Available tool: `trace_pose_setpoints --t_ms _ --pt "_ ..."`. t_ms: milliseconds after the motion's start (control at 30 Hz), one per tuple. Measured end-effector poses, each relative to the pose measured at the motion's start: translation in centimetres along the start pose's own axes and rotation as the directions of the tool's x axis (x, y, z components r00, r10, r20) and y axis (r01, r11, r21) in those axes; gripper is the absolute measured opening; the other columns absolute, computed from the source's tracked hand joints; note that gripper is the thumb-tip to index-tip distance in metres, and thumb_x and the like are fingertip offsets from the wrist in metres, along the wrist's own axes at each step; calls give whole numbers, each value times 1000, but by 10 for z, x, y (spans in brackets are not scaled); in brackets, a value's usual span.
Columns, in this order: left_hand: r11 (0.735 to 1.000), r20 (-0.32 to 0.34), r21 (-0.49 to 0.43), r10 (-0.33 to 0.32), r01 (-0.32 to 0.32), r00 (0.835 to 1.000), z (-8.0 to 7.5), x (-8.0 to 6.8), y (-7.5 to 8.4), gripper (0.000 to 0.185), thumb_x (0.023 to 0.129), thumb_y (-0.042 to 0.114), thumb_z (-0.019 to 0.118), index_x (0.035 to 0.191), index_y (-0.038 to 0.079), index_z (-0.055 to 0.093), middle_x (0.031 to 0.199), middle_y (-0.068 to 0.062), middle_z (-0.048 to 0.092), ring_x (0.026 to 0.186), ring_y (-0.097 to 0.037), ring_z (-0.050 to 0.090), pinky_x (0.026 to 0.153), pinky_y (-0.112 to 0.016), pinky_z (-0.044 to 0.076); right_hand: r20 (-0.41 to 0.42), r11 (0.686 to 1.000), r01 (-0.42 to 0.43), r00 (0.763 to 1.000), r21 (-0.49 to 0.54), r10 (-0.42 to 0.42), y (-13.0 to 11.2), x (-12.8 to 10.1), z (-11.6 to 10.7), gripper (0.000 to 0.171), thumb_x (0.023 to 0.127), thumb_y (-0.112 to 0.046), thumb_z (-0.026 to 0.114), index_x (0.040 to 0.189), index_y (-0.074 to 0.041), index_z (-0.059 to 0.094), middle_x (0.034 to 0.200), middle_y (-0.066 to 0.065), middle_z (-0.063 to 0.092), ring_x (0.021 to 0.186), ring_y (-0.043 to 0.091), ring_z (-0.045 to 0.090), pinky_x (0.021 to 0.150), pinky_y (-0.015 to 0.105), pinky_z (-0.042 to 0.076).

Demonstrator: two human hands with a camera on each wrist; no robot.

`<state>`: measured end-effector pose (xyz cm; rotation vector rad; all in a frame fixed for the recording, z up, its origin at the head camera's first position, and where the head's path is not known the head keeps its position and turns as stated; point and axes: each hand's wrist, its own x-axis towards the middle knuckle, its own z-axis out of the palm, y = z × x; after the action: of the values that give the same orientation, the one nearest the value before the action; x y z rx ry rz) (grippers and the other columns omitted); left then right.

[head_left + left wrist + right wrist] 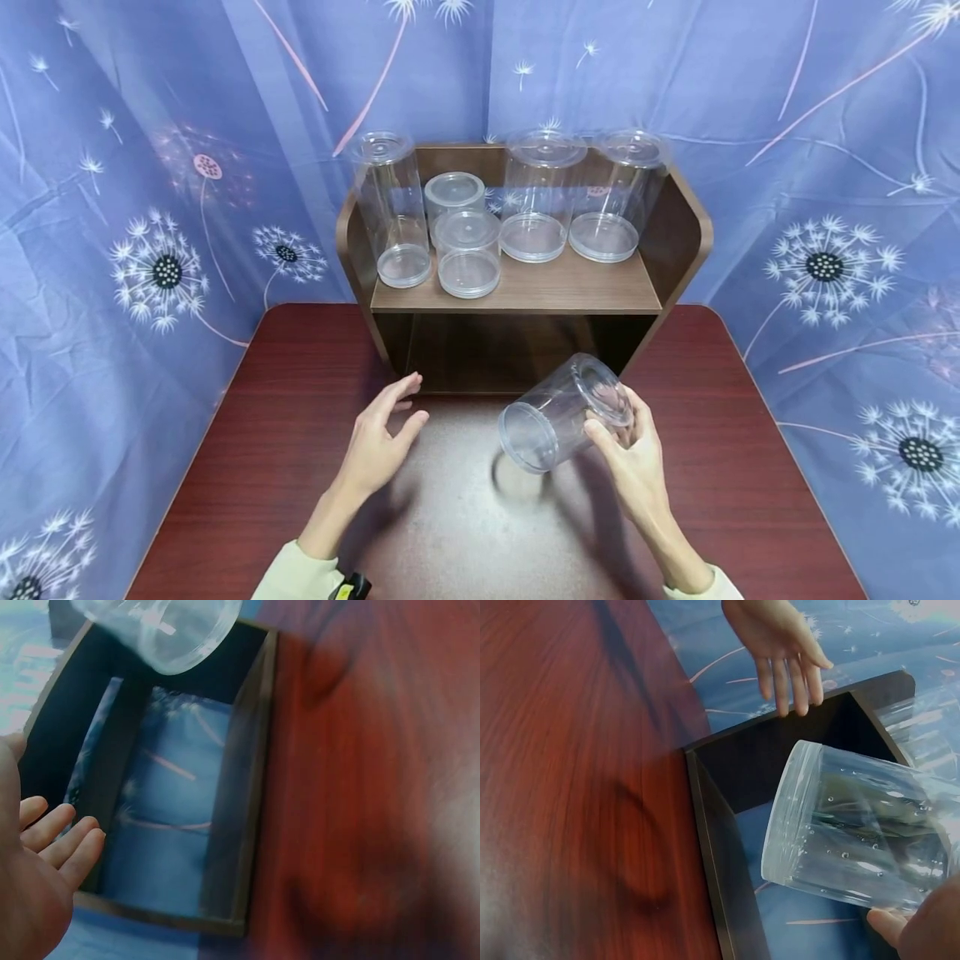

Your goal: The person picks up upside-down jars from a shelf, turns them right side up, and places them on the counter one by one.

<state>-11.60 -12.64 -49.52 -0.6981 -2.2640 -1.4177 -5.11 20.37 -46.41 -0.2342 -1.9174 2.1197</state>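
Note:
My right hand [636,467] grips a clear plastic jar [555,417] near its lidded end, holding it tilted above the table in front of the shelf. In the right wrist view the jar [855,825] lies sideways, its other end toward the left hand. The left hand [378,442] hovers to the left of the jar, fingers spread and apart from it. Its palm and relaxed fingers also show in the left wrist view [56,855], touching nothing.
A brown two-tier shelf [517,297] stands at the back of the red-brown table [300,400]. On its upper board stand several clear jars, including a tall one [397,208] at the left and a short one [468,258] in front. Blue dandelion-print curtains [300,100] surround the table.

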Motion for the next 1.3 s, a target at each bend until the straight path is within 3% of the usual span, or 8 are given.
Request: trace_pose_setpoints --t_ms 167,400,600,800,967,1133,1300 --pt "999 93 -9 -31 32 995 17 -12 1 58 93 4 75 147 2 53 139 -9 63 124 -29 62 97 -47 54 17 1000 1 1000 31 -1 2 -1 4 66 92 11 65 151 1 37 139 8 57 119 9 63 103 20 47" --pt "992 197 -1 -124 127 973 36 -25 4 64 93 14 75 152 7 50 148 -8 57 120 -28 65 100 -43 53 61 998 14 998 60 -18 6 -5 8 66 92 12 64 152 3 35 141 12 55 116 14 66 100 23 50" --pt "983 258 -62 -151 173 954 46 -30 7 71 91 12 76 155 6 45 153 -10 51 120 -37 64 103 -45 52 103 996 30 994 85 -39 11 -7 10 66 94 12 61 153 3 33 142 12 56 118 19 66 99 25 52" --pt "976 303 -95 -161 198 939 52 -34 9 81 90 21 78 159 5 37 156 -11 46 125 -39 60 105 -48 49 123 985 46 990 163 -67 14 -10 13 64 95 12 59 152 3 33 138 9 59 116 20 67 99 25 52" --pt "979 315 -104 -134 175 940 55 -35 10 91 87 22 79 162 5 30 158 -13 43 134 -34 53 106 -48 49 144 960 86 981 266 -127 17 -12 18 59 95 15 55 150 2 37 135 7 63 117 24 67 102 30 51" --pt "983 324 -92 -120 157 939 56 -33 12 95 85 22 80 162 4 28 159 -17 42 131 -30 57 106 -48 49 176 921 128 963 369 -204 20 -14 22 57 95 18 50 149 4 38 134 10 64 120 28 66 107 36 48" --pt "981 348 -45 -160 187 924 54 -32 16 98 82 31 81 163 8 30 162 -7 40 133 -25 55 109 -49 46 203 892 152 944 426 -258 22 -14 27 56 96 17 48 149 10 33 137 13 62 123 31 64 108 39 46"
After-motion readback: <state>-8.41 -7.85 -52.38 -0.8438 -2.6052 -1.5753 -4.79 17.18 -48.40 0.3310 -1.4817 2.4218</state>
